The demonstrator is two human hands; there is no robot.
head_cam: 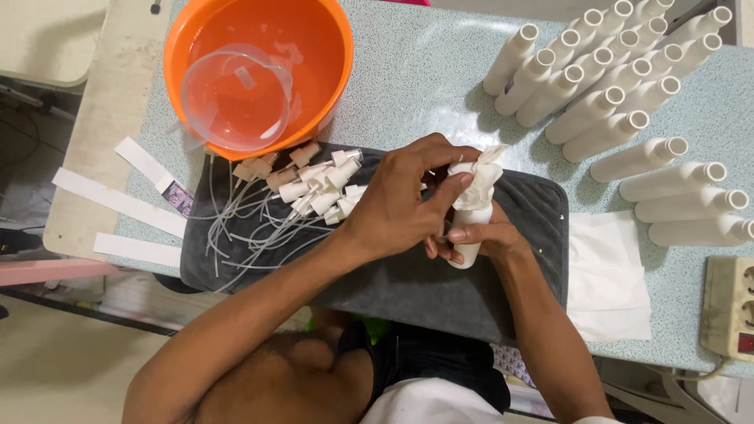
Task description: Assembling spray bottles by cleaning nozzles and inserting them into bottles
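Observation:
My right hand (481,238) grips the lower body of a small white plastic bottle (470,213), held upright over a dark grey towel (440,290). My left hand (408,196) wraps over the bottle from the left, its fingers pinching a crumpled white tissue (484,169) at the bottle's neck. Just left of my hands, a heap of white spray pump heads with thin clear tubes (302,196) lies on the towel.
An orange basin (330,71) with liquid and a clear measuring cup (236,98) stands at the back left. Several open white bottles (620,86) stand at the back right. White tissue sheets (609,275) lie right of the towel, a power strip (726,306) at the right edge, paper strips (118,202) at left.

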